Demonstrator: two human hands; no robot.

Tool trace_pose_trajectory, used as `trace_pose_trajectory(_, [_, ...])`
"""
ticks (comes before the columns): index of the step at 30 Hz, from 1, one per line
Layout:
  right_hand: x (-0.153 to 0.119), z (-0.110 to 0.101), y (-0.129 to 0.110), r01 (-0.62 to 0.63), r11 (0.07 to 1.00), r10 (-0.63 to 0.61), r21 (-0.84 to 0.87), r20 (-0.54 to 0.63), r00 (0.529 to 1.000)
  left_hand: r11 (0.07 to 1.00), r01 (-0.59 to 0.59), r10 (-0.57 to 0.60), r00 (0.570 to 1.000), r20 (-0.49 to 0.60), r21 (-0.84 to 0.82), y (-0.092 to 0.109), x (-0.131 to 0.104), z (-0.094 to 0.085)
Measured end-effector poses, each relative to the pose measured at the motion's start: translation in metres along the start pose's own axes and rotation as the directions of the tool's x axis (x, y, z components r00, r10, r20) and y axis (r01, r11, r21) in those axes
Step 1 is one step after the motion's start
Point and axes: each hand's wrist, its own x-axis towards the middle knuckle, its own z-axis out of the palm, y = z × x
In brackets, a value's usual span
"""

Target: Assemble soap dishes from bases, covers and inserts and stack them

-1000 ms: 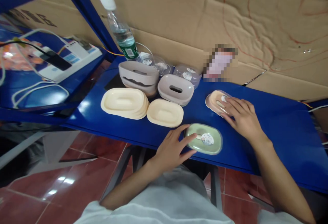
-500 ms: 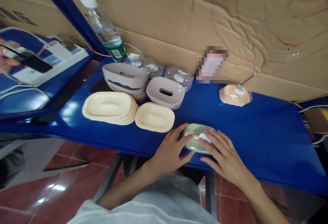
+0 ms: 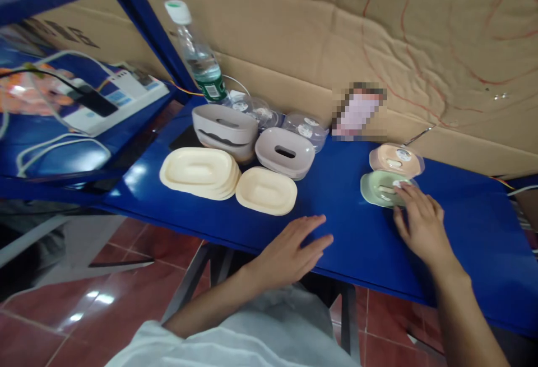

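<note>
My right hand (image 3: 422,218) is at the right end of a green oval soap dish (image 3: 380,190) with a clear cover and a white label. Its fingers rest on the label end, and the thumb is at the near side. Just behind that dish lies a similar peach soap dish (image 3: 390,157) under a clear cover. My left hand (image 3: 296,246) hovers near the table's front edge with its fingers apart, holding nothing. Nearest to it is a single cream oval tray (image 3: 267,190), beside a stack of cream trays (image 3: 199,171).
Behind the cream trays stand grey slotted oval pieces (image 3: 227,123) and another grey one (image 3: 290,145). Clear covers (image 3: 305,126), a water bottle (image 3: 204,64) and a blurred-out phone-like item (image 3: 357,109) are along the cardboard wall (image 3: 273,31). A power strip (image 3: 121,106) lies left.
The green soap dish has moved right and back from between both hands to a spot by the peach one, with my right hand. My left hand has come away from it.
</note>
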Motion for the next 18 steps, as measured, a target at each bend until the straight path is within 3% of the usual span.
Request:
trace_pose_trajectory(3, [0.002, -0.005, 0.009, -0.096, 0.992, 0.093, -0.08, -0.033, 0.995, 0.996, -0.069, 0.078, 0.982, -0.174, 0.058, -0.008, -0.018, -0.021])
trace_pose_trajectory(8, [0.026, -0.017, -0.011, -0.151, 0.97, 0.171, -0.189, 0.094, 0.981, 0.941, 0.161, -0.069, 0.953, -0.296, 0.298, -0.045, -0.045, -0.054])
trace_pose_trajectory(13, [0.062, -0.002, -0.021, -0.118, 0.976, 0.136, -0.183, 0.091, 0.987, 0.919, 0.238, -0.132, 0.938, -0.321, 0.316, -0.065, -0.047, -0.057])
trace_pose_trajectory(18, [0.06, 0.025, -0.007, -0.06, 0.984, 0.072, -0.168, 0.065, 0.995, 0.913, 0.286, -0.213, 0.942, -0.26, 0.29, -0.064, -0.04, -0.052])
